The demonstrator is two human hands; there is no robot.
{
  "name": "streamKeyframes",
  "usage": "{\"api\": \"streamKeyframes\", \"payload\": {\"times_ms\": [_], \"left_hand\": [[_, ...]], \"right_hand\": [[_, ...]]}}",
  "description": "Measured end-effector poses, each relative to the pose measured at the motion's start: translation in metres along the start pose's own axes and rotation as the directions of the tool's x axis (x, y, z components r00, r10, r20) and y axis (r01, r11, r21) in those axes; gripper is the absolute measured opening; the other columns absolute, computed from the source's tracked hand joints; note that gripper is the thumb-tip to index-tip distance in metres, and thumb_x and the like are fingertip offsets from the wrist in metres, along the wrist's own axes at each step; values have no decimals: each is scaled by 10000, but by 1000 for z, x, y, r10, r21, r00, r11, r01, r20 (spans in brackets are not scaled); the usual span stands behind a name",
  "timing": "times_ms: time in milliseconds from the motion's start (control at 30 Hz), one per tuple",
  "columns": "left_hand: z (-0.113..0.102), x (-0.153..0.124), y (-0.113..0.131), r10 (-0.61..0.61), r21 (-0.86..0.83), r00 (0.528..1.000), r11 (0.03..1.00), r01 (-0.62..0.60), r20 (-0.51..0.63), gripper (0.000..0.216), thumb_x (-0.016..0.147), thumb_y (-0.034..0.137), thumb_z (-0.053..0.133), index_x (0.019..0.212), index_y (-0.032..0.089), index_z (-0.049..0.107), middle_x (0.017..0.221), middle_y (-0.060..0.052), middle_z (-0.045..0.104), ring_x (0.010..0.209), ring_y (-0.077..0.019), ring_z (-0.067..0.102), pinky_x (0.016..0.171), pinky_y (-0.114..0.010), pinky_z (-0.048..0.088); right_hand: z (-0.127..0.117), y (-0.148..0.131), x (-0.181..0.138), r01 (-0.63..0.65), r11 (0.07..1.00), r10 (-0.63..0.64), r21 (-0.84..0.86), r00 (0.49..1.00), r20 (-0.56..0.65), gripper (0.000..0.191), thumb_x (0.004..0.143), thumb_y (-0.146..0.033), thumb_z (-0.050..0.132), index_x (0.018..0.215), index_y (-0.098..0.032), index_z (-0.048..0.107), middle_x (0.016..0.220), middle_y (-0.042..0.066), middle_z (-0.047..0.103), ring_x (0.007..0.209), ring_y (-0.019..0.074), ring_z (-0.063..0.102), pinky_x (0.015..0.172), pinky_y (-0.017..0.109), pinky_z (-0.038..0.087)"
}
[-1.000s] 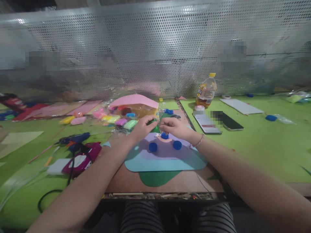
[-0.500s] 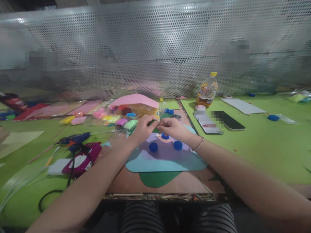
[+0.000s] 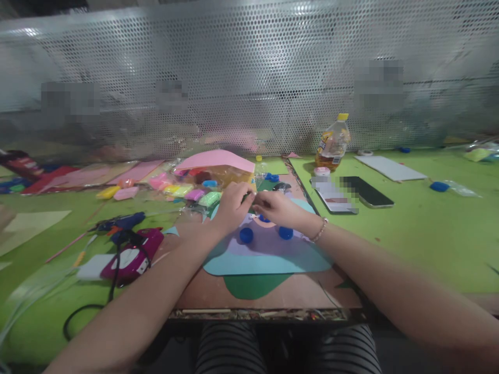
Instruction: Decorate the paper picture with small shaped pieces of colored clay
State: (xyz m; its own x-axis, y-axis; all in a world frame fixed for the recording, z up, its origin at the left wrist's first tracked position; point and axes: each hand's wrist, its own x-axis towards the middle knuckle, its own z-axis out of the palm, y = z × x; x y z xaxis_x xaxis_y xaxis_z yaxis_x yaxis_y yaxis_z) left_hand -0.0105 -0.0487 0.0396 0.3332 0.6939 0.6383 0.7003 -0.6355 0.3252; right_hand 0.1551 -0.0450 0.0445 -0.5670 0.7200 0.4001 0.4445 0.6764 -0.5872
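Note:
My left hand and my right hand meet over the far end of a layered paper cutout: light blue sheet, lilac sheet and a dark green piece. Both hands pinch a small dark green piece between their fingertips. Blue bottle caps lie on the lilac sheet, one on the left and one on the right; a third is mostly hidden under my right hand. A bracelet circles my right wrist.
Coloured clay packets and a pink sheet lie behind the hands. A glue gun and magenta device with a black cord sit left. An oil bottle, a phone and a card are right.
Both hands drew closer together and slightly toward me; the green piece is now more hidden between the fingertips, and the middle blue cap is mostly covered by my right hand.

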Motion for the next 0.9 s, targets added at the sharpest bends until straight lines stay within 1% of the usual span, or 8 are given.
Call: {"api": "streamKeyframes", "payload": {"times_ms": [133,333,433,533,733,800,833,900], "left_hand": [[-2,1,0,32,32,999,999,-32,-2,154,885,275,394,784,206,488,756,-21,542,757,-181,456,717,-324,363],[-3,2,0,40,-43,998,998,-38,42,190,899,276,361,764,203,474,743,-14,527,751,-175,444,719,-319,344],[-5,1,2,21,-74,998,997,-16,62,225,909,296,341,750,202,470,740,-15,518,756,-175,439,724,-318,340],[-7,1,5,15,-113,997,994,-5,82,262,916,308,313,730,201,462,732,-16,512,755,-175,438,729,-318,340],[-4,1,3,-13,-183,993,982,34,116,147,872,318,413,833,200,492,831,-20,540,833,-176,473,782,-313,367],[-3,2,0,-31,-215,996,975,48,81,133,853,327,449,874,201,486,878,-29,535,844,-170,484,776,-304,383],[-2,2,-1,-36,-218,999,975,41,29,144,836,334,478,891,201,479,912,-39,528,863,-171,485,779,-303,389],[-2,4,-3,-39,-168,992,986,19,-121,197,782,340,552,885,198,463,952,-59,509,906,-185,475,792,-314,388]], "right_hand": [[-3,3,-1,-39,968,14,248,995,100,177,857,-191,405,695,-167,473,615,-16,521,525,90,485,524,209,369],[-2,3,-1,-62,913,45,403,998,51,195,814,-251,481,650,-156,522,606,-16,519,507,85,477,506,212,379],[0,2,0,-74,900,77,429,997,12,191,779,-263,514,627,-151,541,587,-16,519,510,87,472,507,218,372],[3,2,-1,-97,908,117,408,993,-25,194,744,-265,542,591,-148,531,549,-23,491,504,86,445,495,217,341],[6,4,-1,-73,920,113,386,990,-82,241,733,-252,525,535,-163,420,512,-53,367,499,70,333,478,210,254],[5,3,0,-60,927,102,371,990,-96,250,734,-239,511,526,-167,393,511,-56,347,504,70,318,481,210,245],[4,2,0,-58,930,100,363,990,-98,251,737,-240,506,525,-168,393,513,-55,349,506,71,318,482,211,247],[1,0,0,-66,937,109,342,988,-108,245,745,-251,502,532,-166,413,519,-49,370,509,75,331,486,212,258]]}}
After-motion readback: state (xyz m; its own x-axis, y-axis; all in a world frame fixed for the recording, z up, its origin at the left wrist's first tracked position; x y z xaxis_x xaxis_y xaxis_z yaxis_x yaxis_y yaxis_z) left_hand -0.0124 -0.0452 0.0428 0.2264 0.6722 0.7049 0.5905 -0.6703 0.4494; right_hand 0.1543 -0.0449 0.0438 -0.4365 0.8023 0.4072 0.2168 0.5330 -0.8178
